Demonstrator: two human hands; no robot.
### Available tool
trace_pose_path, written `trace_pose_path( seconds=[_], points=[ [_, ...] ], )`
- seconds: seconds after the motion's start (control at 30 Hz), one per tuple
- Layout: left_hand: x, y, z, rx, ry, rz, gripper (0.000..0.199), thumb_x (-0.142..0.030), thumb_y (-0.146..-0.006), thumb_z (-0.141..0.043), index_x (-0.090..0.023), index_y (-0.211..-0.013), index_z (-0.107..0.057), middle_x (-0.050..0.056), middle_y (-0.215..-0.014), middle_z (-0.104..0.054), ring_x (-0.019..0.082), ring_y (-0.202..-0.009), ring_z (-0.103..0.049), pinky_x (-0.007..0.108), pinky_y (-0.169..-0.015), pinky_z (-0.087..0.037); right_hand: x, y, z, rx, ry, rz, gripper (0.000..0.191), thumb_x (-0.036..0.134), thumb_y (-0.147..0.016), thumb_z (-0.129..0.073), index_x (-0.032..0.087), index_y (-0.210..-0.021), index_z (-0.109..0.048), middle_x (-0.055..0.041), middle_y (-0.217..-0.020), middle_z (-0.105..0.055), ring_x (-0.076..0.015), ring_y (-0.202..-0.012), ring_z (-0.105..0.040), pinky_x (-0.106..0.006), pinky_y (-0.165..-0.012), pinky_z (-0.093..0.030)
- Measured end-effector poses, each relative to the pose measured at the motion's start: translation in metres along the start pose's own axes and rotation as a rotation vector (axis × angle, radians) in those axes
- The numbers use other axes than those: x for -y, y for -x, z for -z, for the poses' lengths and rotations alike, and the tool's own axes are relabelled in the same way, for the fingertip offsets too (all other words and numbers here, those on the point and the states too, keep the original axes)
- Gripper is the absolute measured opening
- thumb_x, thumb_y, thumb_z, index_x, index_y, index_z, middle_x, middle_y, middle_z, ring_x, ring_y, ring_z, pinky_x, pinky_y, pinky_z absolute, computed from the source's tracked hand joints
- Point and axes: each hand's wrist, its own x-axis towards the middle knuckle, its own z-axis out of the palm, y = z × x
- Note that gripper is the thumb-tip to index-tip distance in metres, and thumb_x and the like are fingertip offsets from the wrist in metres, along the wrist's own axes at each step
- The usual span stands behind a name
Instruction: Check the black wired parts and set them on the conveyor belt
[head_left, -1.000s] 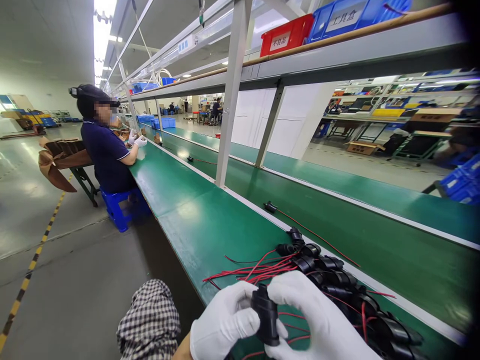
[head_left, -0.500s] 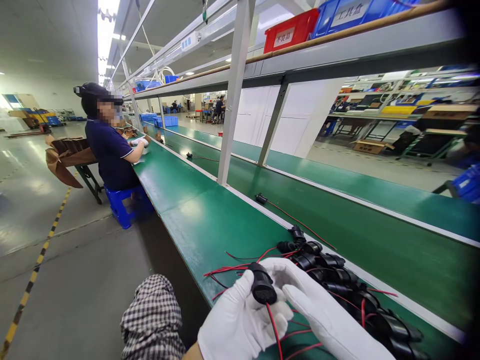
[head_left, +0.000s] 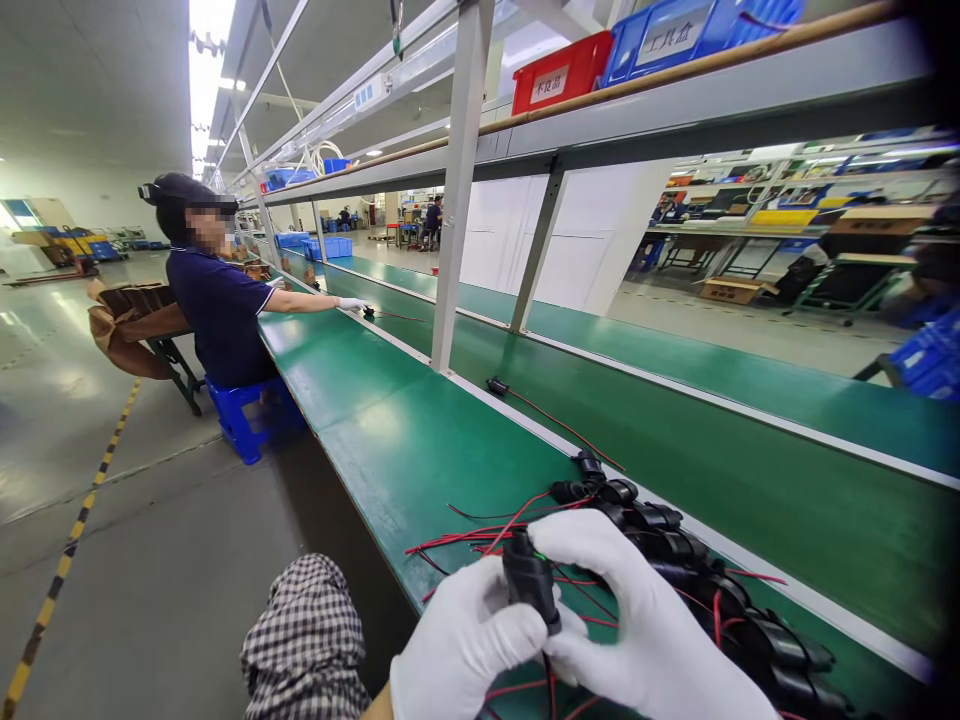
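Note:
Both of my hands wear white gloves. My left hand (head_left: 469, 640) is closed round a black cylindrical part (head_left: 529, 578), which stands roughly upright with red and dark wires hanging below. On its right side, my right hand (head_left: 637, 620) has its thumb and fingers curled against the same part, near its top and its lower end. A bit of green shows at the top of the part. Beside and behind my hands lies a pile of similar black parts (head_left: 675, 545) with red wires (head_left: 457, 538) spread over the green bench (head_left: 390, 440).
A metal post (head_left: 455, 200) rises from the bench's inner edge. Beyond it, a single wired part (head_left: 497, 386) lies on the green belt (head_left: 600, 400). At the far left a seated person (head_left: 217, 290) reaches over. Red (head_left: 562, 75) and blue (head_left: 667, 40) bins sit overhead.
The held part has turned more upright, and my right hand's fingers have closed in on it. The other person's arm has stretched out to a part on the belt. The nearer belt part has shifted left.

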Motion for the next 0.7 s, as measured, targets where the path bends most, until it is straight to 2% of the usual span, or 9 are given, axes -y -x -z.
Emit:
trace_pose_path(
  seconds=[0.07,0.17,0.33,0.47,0.53,0.6,0.67,0.7],
  points=[
    [-0.001,0.002,0.006,-0.105,-0.130,-0.054,0.051,-0.051,-0.072,-0.080,-0.016,-0.108,-0.066,0.009,-0.103,-0.072,0.023,-0.095,-0.066,0.035,-0.089,-0.050,-0.004,0.003,0.002,0.023,0.017,0.016,0.064,0.018,-0.075,-0.061,0.028,-0.135,-0.042,-0.0070,-0.126,-0.053,-0.0257,-0.115,-0.057,-0.035,-0.098,-0.051],
    [0.002,0.004,0.014,-0.210,-0.298,-0.138,0.048,-0.043,-0.071,-0.083,-0.024,-0.112,-0.068,0.004,-0.111,-0.072,0.024,-0.107,-0.064,0.035,-0.099,-0.047,-0.002,0.005,0.004,0.015,0.044,-0.051,0.069,0.019,-0.072,-0.061,0.028,-0.138,-0.040,-0.0062,-0.128,-0.053,-0.0242,-0.115,-0.059,-0.031,-0.098,-0.053],
    [0.002,0.005,0.014,-0.193,-0.463,-0.234,0.038,-0.040,-0.077,-0.078,-0.028,-0.112,-0.070,0.001,-0.111,-0.073,0.023,-0.106,-0.066,0.032,-0.098,-0.050,0.014,0.005,0.002,0.010,0.023,-0.045,0.070,0.012,-0.066,-0.055,0.032,-0.133,-0.045,-0.0012,-0.124,-0.057,-0.0191,-0.113,-0.059,-0.025,-0.098,-0.052],
    [0.002,0.005,0.009,-0.190,-0.606,-0.304,0.037,-0.039,-0.081,-0.075,-0.029,-0.115,-0.068,0.000,-0.110,-0.073,0.020,-0.104,-0.067,0.030,-0.097,-0.051,0.024,-0.002,-0.001,0.014,-0.053,-0.040,0.067,0.008,-0.068,-0.055,0.036,-0.129,-0.052,0.0015,-0.114,-0.063,-0.0172,-0.103,-0.063,-0.025,-0.089,-0.054],
    [0.006,0.006,0.007,-0.249,-0.713,-0.343,0.039,-0.039,-0.080,-0.075,-0.028,-0.116,-0.067,0.002,-0.110,-0.072,0.020,-0.102,-0.067,0.030,-0.094,-0.051,0.024,-0.006,-0.001,0.021,-0.136,-0.127,0.052,0.009,-0.072,-0.058,0.036,-0.116,-0.059,0.0026,-0.106,-0.067,-0.0177,-0.096,-0.065,-0.027,-0.083,-0.055],
    [0.010,0.007,0.004,-0.355,-0.788,-0.336,0.045,-0.041,-0.074,-0.079,-0.026,-0.115,-0.067,0.004,-0.111,-0.072,0.023,-0.102,-0.066,0.033,-0.092,-0.052,0.022,-0.010,-0.001,0.032,-0.311,-0.316,0.032,0.015,-0.074,-0.059,0.030,-0.103,-0.062,0.0006,-0.099,-0.069,-0.0207,-0.091,-0.067,-0.031,-0.080,-0.057],
    [0.011,0.008,0.002,-0.448,-0.826,-0.259,0.049,-0.043,-0.069,-0.083,-0.024,-0.111,-0.068,0.006,-0.110,-0.071,0.026,-0.101,-0.066,0.036,-0.090,-0.051,0.017,-0.013,-0.003,0.046,-0.496,-0.506,0.020,0.027,-0.075,-0.063,0.025,-0.095,-0.062,-0.0033,-0.095,-0.069,-0.0249,-0.090,-0.067,-0.037,-0.082,-0.057],
    [0.010,0.008,0.001,-0.484,-0.828,-0.207,0.048,-0.044,-0.068,-0.083,-0.023,-0.109,-0.069,0.007,-0.108,-0.071,0.026,-0.100,-0.065,0.037,-0.090,-0.051,0.015,-0.015,-0.004,0.053,-0.562,-0.564,0.021,0.034,-0.076,-0.065,0.023,-0.094,-0.062,-0.0048,-0.094,-0.069,-0.0264,-0.090,-0.066,-0.038,-0.083,-0.056]
  ],
)
